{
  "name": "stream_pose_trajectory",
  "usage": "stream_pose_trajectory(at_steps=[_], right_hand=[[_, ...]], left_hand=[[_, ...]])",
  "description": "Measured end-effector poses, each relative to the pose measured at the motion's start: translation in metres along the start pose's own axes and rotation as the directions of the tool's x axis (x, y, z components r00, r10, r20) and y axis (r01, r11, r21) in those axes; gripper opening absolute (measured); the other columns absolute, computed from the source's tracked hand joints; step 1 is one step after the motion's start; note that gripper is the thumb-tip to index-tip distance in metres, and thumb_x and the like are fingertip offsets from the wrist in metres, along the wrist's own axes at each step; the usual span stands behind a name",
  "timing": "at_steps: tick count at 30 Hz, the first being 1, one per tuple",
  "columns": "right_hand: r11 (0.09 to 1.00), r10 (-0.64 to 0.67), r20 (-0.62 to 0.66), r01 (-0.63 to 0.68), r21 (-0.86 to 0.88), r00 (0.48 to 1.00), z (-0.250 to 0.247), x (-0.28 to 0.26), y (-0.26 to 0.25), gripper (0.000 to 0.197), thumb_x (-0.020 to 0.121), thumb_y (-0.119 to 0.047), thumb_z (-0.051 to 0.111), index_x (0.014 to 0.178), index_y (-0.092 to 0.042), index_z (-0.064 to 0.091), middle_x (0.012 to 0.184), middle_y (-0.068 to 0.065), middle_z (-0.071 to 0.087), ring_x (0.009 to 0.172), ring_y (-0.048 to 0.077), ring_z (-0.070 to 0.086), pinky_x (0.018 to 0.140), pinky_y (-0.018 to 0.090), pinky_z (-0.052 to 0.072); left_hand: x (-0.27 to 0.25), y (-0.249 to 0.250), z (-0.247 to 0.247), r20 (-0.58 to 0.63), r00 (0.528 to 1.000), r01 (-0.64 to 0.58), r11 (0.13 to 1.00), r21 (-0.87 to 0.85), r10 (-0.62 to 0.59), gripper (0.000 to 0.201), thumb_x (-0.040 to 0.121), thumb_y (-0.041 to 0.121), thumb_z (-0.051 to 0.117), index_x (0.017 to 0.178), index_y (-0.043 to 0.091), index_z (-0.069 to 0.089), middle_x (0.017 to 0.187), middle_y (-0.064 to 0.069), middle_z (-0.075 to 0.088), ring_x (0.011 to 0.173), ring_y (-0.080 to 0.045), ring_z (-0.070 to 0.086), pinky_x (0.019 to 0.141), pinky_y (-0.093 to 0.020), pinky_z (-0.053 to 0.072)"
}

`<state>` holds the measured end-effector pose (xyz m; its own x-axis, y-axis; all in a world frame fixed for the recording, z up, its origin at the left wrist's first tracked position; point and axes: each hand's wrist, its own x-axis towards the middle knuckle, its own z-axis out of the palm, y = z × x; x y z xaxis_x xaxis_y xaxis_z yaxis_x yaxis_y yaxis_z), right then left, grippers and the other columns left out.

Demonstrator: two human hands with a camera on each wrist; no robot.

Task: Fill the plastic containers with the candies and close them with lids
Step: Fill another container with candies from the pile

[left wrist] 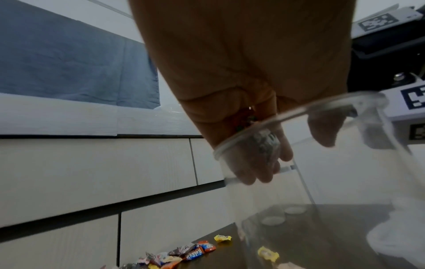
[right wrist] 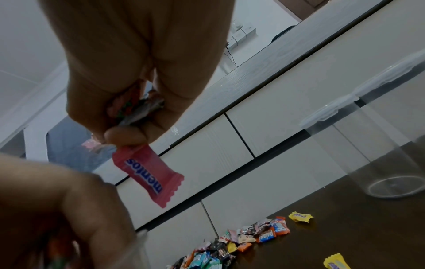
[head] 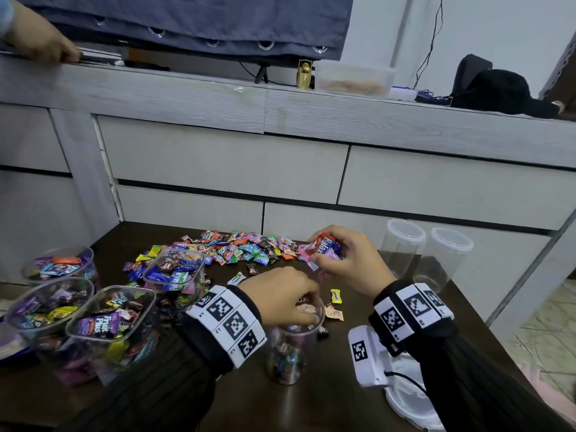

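Item: tall clear container (head: 291, 347), near edge of the dark table (head: 367, 410), part filled, lid off; I take this as the one I am filling

Step, as I judge it: I drop each handful straight down past the rim, fingertips inside the mouth before letting go, so wrappers do not catch on the edge and spill. I stop short of the brim so a lid can seat

Left hand (head: 280, 291): over the container mouth, fingers (left wrist: 264, 172) curled downward and dipped inside the rim, bunched around a few wrapped candies

Right hand (head: 346, 260): raised just beyond the left, fingers curled round a fistful of candies; a pink Mentos candy (right wrist: 149, 174) hangs pinched under the thumb

Loose candies (head: 237, 247): spread across the far side of the table

Filled containers (head: 112, 325): four at left, none lidded

Empty lidded containers (head: 427, 254): two at far right

Loose white lid (head: 408, 400): near right, partly under my sleeve
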<state>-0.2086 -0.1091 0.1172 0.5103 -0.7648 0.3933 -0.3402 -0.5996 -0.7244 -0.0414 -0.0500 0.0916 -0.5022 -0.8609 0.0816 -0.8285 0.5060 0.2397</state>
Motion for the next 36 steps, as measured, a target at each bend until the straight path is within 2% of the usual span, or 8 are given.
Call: stream_pose_trajectory(at_steps=[4, 7, 11, 16, 21, 26, 30, 36], right_hand=[[0.998, -0.013, -0.014, 0.013, 0.063, 1.0, -0.006, 0.002, -0.008, 0.025, 0.079, -0.015, 0.074, 0.102, -0.011, 0.065, 0.093, 0.006, 0.069, 0.083, 0.025, 0.068, 0.072, 0.049, 0.056], [0.988, -0.022, -0.016, 0.024, 0.151, 1.0, -0.007, 0.003, -0.014, 0.022, 0.08, -0.012, 0.074, 0.099, -0.015, 0.065, 0.092, 0.007, 0.069, 0.076, 0.024, 0.068, 0.066, 0.042, 0.057], [0.978, -0.029, 0.002, 0.028, 0.205, 1.0, -0.003, 0.0, -0.021, 0.022, 0.08, -0.008, 0.073, 0.099, -0.016, 0.065, 0.091, 0.007, 0.069, 0.071, 0.025, 0.069, 0.06, 0.033, 0.058], [0.987, -0.008, 0.12, -0.011, 0.159, 0.993, 0.013, -0.007, -0.022, 0.028, 0.079, -0.016, 0.075, 0.105, -0.01, 0.063, 0.098, 0.007, 0.069, 0.087, 0.021, 0.07, 0.073, 0.043, 0.059], [0.985, 0.041, 0.186, -0.071, 0.159, 0.982, 0.041, -0.019, -0.012, 0.026, 0.078, -0.01, 0.075, 0.102, -0.01, 0.065, 0.097, 0.011, 0.069, 0.088, 0.024, 0.068, 0.08, 0.045, 0.057], [0.993, -0.044, 0.149, 0.06, -0.105, 0.988, 0.06, -0.032, -0.003, 0.019, 0.081, -0.017, 0.068, 0.098, -0.022, 0.06, 0.095, -0.003, 0.064, 0.085, 0.005, 0.058, 0.074, 0.012, 0.043], [0.961, -0.116, 0.169, 0.153, -0.232, 0.979, 0.065, -0.034, -0.007, 0.015, 0.085, -0.017, 0.06, 0.099, -0.013, 0.056, 0.092, 0.001, 0.057, 0.083, 0.011, 0.052, 0.073, 0.021, 0.039], [0.949, -0.137, 0.14, 0.17, -0.264, 0.981, 0.066, -0.038, -0.009, 0.016, 0.084, -0.014, 0.059, 0.097, -0.007, 0.054, 0.088, 0.002, 0.055, 0.079, 0.014, 0.049, 0.07, 0.023, 0.037]], left_hand=[[-0.011, -0.005, 0.007, -0.077, 0.997, -0.022, 0.988, -0.151, 0.011, 0.025, 0.091, 0.037, 0.062, 0.111, 0.024, 0.069, 0.107, 0.002, 0.056, 0.101, -0.012, 0.055, 0.091, -0.031, 0.044], [-0.021, -0.006, 0.016, -0.25, 0.967, -0.119, 0.946, -0.303, 0.041, 0.02, 0.087, 0.033, 0.068, 0.102, 0.019, 0.07, 0.104, 0.005, 0.059, 0.1, -0.008, 0.057, 0.092, -0.031, 0.045], [-0.035, -0.015, 0.032, -0.431, 0.893, -0.076, 0.899, -0.432, -0.132, 0.051, 0.068, 0.061, 0.073, 0.105, 0.031, 0.054, 0.106, 0.015, 0.052, 0.104, -0.001, 0.052, 0.089, -0.022, 0.045], [-0.041, -0.033, 0.047, -0.298, 0.923, 0.03, 0.818, -0.574, -0.243, 0.099, 0.043, 0.07, 0.083, 0.124, 0.059, 0.028, 0.126, 0.032, 0.045, 0.117, 0.018, 0.045, 0.095, -0.003, 0.036], [-0.033, -0.037, 0.053, -0.182, 0.962, 0.06, 0.811, -0.582, -0.201, 0.073, 0.048, 0.054, 0.09, 0.113, 0.045, 0.057, 0.106, 0.023, 0.069, 0.103, 0.008, 0.062, 0.092, -0.021, 0.05], [-0.032, -0.04, 0.051, -0.179, 0.969, 0.025, 0.793, -0.609, -0.168, 0.081, 0.052, 0.053, 0.091, 0.12, 0.047, 0.048, 0.108, 0.018, 0.07, 0.103, 0.002, 0.065, 0.091, -0.028, 0.053], [-0.031, -0.042, 0.052, -0.171, 0.967, 0.054, 0.81, -0.584, -0.188, 0.079, 0.049, 0.062, 0.088, 0.114, 0.037, 0.051, 0.103, 0.019, 0.069, 0.1, 0.004, 0.064, 0.09, -0.034, 0.054], [-0.032, -0.041, 0.053, -0.169, 0.958, 0.1, 0.825, -0.556, -0.231, 0.08, 0.043, 0.07, 0.084, 0.109, 0.038, 0.051, 0.099, 0.025, 0.066, 0.096, 0.007, 0.062, 0.085, -0.028, 0.054]])
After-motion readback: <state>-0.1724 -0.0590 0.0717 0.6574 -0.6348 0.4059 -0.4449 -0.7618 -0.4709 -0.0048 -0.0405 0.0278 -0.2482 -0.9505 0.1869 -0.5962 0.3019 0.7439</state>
